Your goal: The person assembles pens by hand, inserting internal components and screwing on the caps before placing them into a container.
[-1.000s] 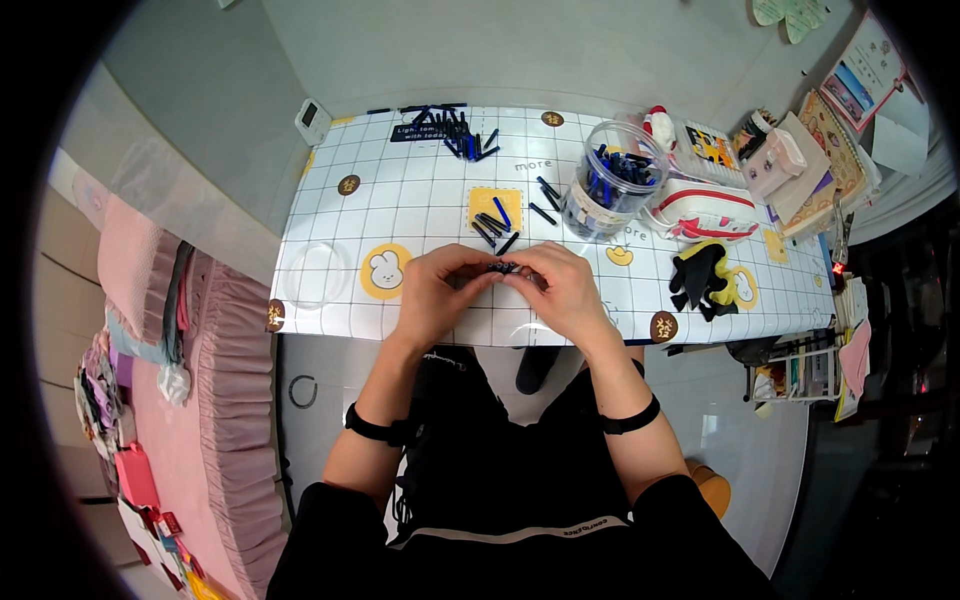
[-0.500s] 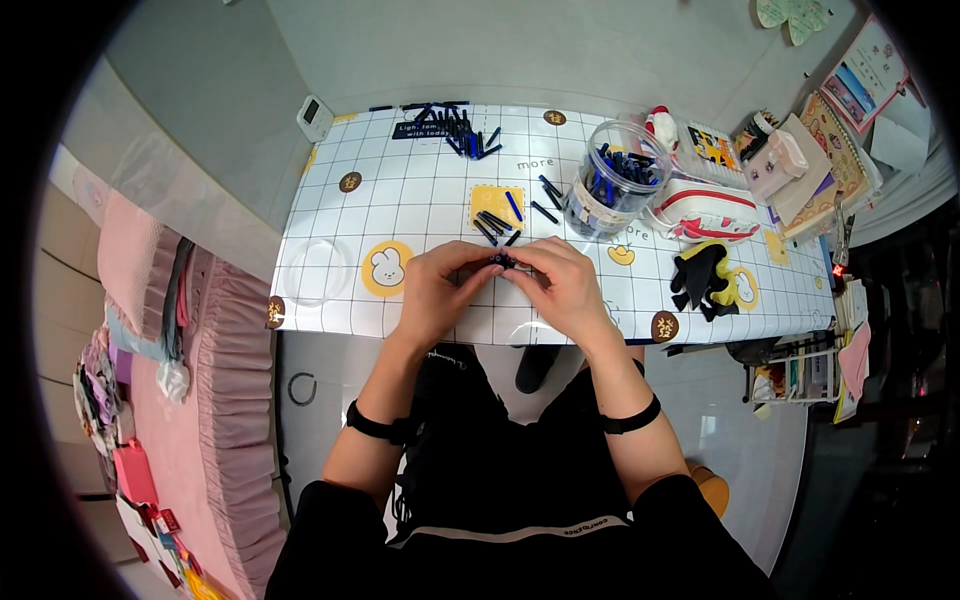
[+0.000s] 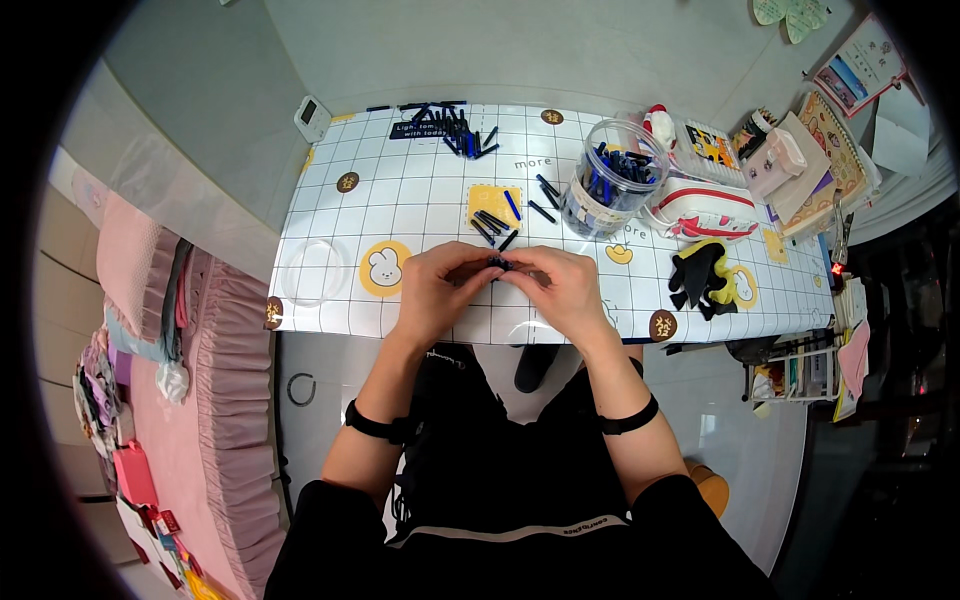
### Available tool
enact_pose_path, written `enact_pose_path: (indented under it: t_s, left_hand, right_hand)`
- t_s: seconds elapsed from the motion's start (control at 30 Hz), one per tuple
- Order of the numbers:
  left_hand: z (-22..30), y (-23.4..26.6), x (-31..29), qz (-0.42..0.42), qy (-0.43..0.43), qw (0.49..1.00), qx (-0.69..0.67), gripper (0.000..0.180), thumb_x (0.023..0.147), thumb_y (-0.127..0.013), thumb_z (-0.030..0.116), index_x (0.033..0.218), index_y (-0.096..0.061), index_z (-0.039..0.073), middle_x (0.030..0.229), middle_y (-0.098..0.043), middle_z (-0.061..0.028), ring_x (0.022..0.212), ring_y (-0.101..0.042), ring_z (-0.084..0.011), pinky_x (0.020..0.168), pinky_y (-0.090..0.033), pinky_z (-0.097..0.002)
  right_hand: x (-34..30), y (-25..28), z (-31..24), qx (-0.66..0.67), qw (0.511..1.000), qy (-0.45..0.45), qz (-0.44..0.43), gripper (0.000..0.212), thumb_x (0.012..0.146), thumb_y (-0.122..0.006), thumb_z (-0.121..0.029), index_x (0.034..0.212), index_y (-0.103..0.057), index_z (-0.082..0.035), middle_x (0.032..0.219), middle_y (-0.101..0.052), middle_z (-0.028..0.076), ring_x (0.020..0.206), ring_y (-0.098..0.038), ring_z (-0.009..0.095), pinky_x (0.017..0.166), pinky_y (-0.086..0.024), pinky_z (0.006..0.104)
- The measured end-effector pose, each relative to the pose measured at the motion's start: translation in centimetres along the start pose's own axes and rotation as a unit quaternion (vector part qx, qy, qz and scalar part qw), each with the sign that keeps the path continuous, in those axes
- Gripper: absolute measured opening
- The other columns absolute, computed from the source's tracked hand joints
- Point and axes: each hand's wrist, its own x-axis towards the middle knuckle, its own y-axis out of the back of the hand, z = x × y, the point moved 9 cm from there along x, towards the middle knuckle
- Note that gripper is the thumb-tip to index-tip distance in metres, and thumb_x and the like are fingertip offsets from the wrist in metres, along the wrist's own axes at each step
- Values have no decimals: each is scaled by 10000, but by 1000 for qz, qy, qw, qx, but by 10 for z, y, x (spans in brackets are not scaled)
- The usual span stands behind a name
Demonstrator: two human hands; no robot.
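Close together over the table's near edge, my left hand (image 3: 438, 281) and my right hand (image 3: 560, 286) pinch a small bunch of dark ink cartridges (image 3: 500, 263) between their fingertips. My fingers hide most of the bunch. Just beyond lie several loose black and blue cartridges (image 3: 491, 221), on and around a yellow printed square. To the right of these, a few more cartridges (image 3: 543, 211) rest beside a clear round jar (image 3: 598, 219) holding many blue and black ones. A larger pile of cartridges (image 3: 462, 134) is spread at the back of the table.
A clear round lid (image 3: 314, 273) lies at the left of the checked tabletop (image 3: 400, 215). Right of the jar are a white-and-red pouch (image 3: 708, 210), a black-and-yellow cloth item (image 3: 703, 278) and stationery. A small white timer (image 3: 312, 118) leans by the wall.
My hands stay together around the cartridges, with only slight finger movement. The whole view has shifted very slightly; the loose cartridges and jar otherwise look the same.
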Motion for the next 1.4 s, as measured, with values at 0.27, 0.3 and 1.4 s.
enact_pose_path:
  t_s: [0.27, 0.3, 1.4]
  left_hand:
    - [2, -2, 1, -22, -19, 1000, 12, 130, 659, -602, -13, 787, -577, -17, 715, -578, -58, 648, -551, -101, 584, -452, -192]
    - [2, -1, 2, -20, -18, 1000, 9, 129, 658, -604, -12, 784, -577, -17, 715, -578, -59, 650, -553, -103, 586, -453, -192]
    - [109, -35, 76, 101, -336, 924, 151, 115, 653, -585, 32, 768, -586, 28, 771, -588, -102, 754, -565, -230, 639, -447, -271]
  right_hand:
    - [1, -3, 7, 14, 1000, -21, -3, 173, 631, -606, -21, 796, -558, -13, 685, -576, 89, 565, -562, 176, 498, -440, 229]
    - [1, -4, 8, 10, 1000, -25, -5, 170, 627, -606, -22, 789, -556, -14, 683, -573, 86, 564, -559, 176, 497, -439, 230]
    - [50, 104, -42, -205, 952, 148, 174, 122, 680, -552, -34, 799, -560, -11, 809, -571, 81, 725, -543, 223, 620, -428, 266]
